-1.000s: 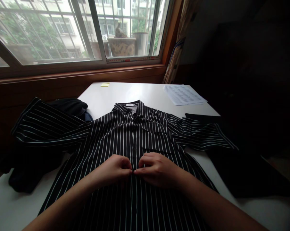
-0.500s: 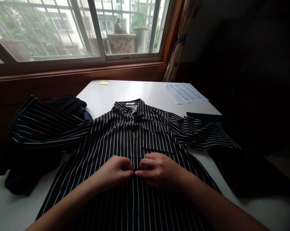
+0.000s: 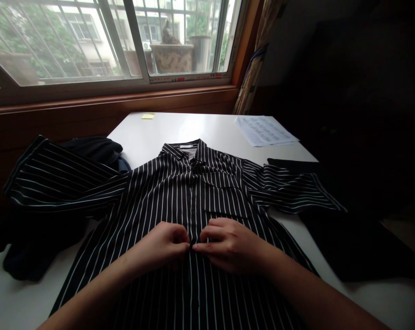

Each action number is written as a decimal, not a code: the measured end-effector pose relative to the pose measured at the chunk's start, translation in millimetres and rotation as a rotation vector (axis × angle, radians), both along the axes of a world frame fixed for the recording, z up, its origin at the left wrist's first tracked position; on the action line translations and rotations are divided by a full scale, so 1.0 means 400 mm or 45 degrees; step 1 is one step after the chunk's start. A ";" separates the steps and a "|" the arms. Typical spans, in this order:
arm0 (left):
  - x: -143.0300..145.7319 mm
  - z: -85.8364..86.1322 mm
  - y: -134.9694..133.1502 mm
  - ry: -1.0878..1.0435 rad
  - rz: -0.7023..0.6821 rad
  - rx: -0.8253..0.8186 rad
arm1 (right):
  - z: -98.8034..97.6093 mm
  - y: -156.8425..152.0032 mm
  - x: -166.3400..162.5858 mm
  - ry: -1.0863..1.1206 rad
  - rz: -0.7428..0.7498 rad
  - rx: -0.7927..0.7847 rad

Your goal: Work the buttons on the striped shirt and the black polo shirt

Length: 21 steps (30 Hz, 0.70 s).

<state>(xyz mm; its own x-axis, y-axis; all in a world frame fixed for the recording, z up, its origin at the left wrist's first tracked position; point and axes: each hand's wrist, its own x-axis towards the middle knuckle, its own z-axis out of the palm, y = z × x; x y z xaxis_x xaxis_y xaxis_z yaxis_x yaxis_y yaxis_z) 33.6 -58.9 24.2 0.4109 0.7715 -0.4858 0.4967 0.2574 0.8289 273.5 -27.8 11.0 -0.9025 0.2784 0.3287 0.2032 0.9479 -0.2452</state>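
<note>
A black shirt with thin white stripes (image 3: 179, 192) lies front up on the white table (image 3: 207, 130), collar toward the window, both short sleeves spread out. My left hand (image 3: 164, 245) and my right hand (image 3: 228, 243) meet at the shirt's front placket, about halfway down. Both are closed in a pinch on the placket's edges, fingertips almost touching. What is between the fingertips is too small to make out. My forearms rest over the lower part of the shirt.
A stack of printed papers (image 3: 264, 130) lies at the table's far right. A yellow sticky note (image 3: 147, 116) sits at the far edge. Dark clothes (image 3: 97, 149) are heaped at the left, a dark cloth (image 3: 358, 247) at the right. A window and wooden sill run behind.
My hands stay pinched at the same spot on the placket. The view has tilted down slightly.
</note>
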 end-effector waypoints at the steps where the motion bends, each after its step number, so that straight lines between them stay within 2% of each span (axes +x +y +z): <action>1: 0.000 0.000 0.000 0.001 -0.005 0.001 | 0.000 0.000 0.000 -0.003 -0.003 0.007; 21: 0.003 -0.004 -0.005 0.012 -0.009 0.041 | 0.004 -0.005 -0.009 -0.054 -0.031 0.099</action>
<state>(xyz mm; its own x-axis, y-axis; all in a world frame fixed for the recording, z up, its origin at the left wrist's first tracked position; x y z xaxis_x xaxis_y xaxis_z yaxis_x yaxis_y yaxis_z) 34.8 -60.8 22.5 0.4119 0.7839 -0.4645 0.5066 0.2267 0.8319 269.8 -29.9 12.7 -0.9092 0.2758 0.3120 0.2353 0.9584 -0.1616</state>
